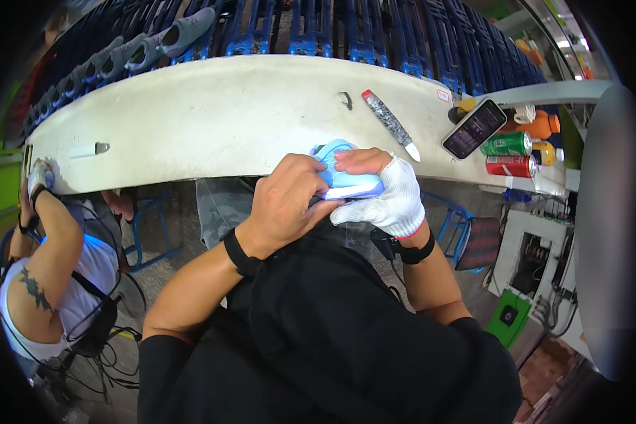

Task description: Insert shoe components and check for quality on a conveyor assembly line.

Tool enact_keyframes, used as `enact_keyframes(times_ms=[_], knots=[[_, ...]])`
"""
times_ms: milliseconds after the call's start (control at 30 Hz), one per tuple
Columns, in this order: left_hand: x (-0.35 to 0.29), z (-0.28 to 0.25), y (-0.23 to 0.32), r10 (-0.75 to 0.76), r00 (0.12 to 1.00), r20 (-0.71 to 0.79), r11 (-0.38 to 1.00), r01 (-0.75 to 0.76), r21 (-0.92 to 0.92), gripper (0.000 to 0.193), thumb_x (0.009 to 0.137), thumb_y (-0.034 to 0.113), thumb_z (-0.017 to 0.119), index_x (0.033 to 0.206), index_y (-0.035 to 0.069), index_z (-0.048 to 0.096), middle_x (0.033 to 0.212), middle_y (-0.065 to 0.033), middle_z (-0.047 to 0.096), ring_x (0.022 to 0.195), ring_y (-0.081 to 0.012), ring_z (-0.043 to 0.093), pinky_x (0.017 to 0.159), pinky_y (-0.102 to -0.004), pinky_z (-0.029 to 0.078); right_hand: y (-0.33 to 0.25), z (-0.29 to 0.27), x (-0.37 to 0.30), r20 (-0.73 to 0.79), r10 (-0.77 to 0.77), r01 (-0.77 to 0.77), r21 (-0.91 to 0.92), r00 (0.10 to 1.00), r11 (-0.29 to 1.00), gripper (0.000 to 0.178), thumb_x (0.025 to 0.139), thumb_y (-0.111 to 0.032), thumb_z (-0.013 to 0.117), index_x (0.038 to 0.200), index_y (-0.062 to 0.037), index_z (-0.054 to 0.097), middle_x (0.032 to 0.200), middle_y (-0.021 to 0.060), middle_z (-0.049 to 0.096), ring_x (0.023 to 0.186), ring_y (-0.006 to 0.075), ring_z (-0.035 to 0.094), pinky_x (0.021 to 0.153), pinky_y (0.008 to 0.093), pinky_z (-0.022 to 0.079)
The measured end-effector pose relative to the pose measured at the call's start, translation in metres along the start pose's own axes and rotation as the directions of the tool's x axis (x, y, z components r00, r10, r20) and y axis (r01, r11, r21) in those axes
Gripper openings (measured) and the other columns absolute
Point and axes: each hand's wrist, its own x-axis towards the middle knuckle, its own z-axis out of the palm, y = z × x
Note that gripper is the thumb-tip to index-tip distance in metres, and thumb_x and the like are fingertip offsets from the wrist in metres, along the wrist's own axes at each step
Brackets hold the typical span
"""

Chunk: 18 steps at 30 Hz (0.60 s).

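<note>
A light blue shoe (pixel 352 185) with a white sole is held between both my hands over the table's near edge. My bare left hand (pixel 287 201) is closed on its left end, the fingers bent over the upper and the thumb along the lower side. My right hand (pixel 392 198), in a white knit glove with bare fingertips showing, grips the other end; its fingers lie across the top and its thumb stretches below. Part of the shoe is hidden under my fingers.
A pale table (pixel 212 106) curves across, with a pen-shaped tool (pixel 391 124), a black strip (pixel 346 100), a phone (pixel 473 128), a green can (pixel 507 144) and a red can (pixel 511 166) on it. Beyond, grey shoes (pixel 187 34) line a blue rack. A co-worker's arm (pixel 60 226) is at left.
</note>
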Motion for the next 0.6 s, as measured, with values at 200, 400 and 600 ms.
enact_keyframes(times_ms=[200,400,600], knots=[[0.003,-0.007,0.001,-0.033,0.999,0.020,0.999,0.033,0.005,0.042,0.070,0.011,0.096,0.097,0.008,0.064,0.097,-0.0106,0.066,0.094,-0.0345,0.067,0.072,-0.0420,0.056,0.004,0.003,0.006,0.010,-0.037,0.037,-0.003,0.999,0.999,0.064,0.065,-0.027,0.109,0.112,-0.0027,0.072,0.108,0.0154,0.079,0.108,0.0346,0.079,0.097,0.0451,0.062],[0.001,-0.012,0.028,-0.195,0.980,0.038,0.977,0.198,-0.079,0.042,0.071,0.003,0.090,0.099,0.010,0.060,0.095,-0.0085,0.060,0.095,-0.0349,0.059,0.083,-0.0448,0.048,-0.020,0.018,0.010,0.077,-0.018,0.029,-0.145,0.997,0.989,0.072,0.063,-0.031,0.110,0.115,-0.0017,0.071,0.115,0.0171,0.078,0.115,0.0349,0.077,0.105,0.0474,0.059],[-0.006,-0.020,0.021,-0.101,0.994,0.035,0.980,0.105,-0.168,0.041,0.067,-0.001,0.088,0.095,0.011,0.060,0.092,-0.0078,0.060,0.092,-0.0337,0.060,0.082,-0.0433,0.047,-0.021,0.022,0.012,0.104,-0.027,0.041,-0.135,0.994,0.990,0.070,0.065,-0.037,0.108,0.114,-0.0024,0.072,0.112,0.0164,0.079,0.112,0.0365,0.078,0.101,0.0463,0.061]])
